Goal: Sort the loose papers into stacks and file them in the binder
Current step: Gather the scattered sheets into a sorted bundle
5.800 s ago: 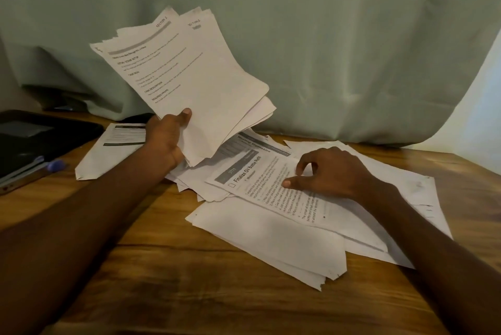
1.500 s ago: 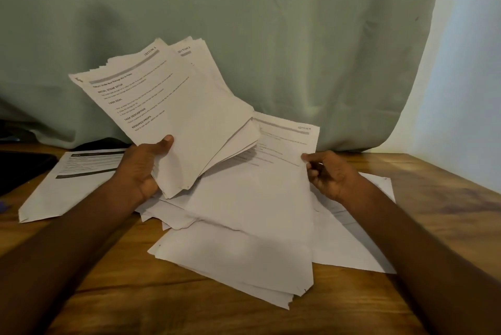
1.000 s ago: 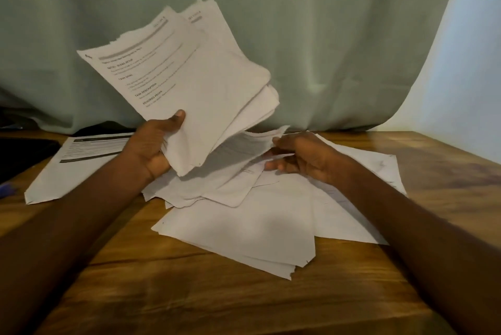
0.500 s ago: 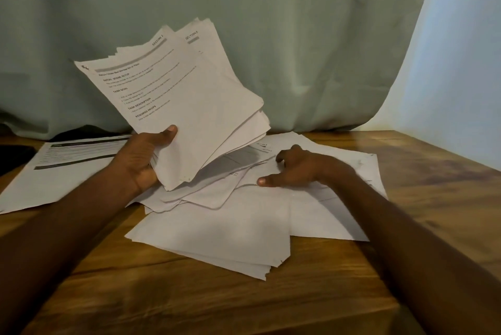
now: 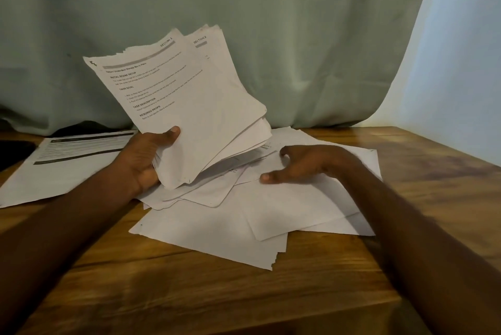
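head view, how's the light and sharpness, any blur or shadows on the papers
Head view: dim and warm, brighter at the pale wall on the right; the held stack has sharp headings but tiny text is unreadable; right hand is slightly soft and shades the loose pile; the forearms are blurred at the lower edge; wide-angle bending shows at the corners.

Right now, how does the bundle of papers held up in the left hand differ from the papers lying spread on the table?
The held bundle of white printed sheets is gripped in the left hand and tilted upward, its top page's print facing the camera. The loose white sheets lie flat and scattered on the wooden table, mostly showing blank sides. Both are white paper.
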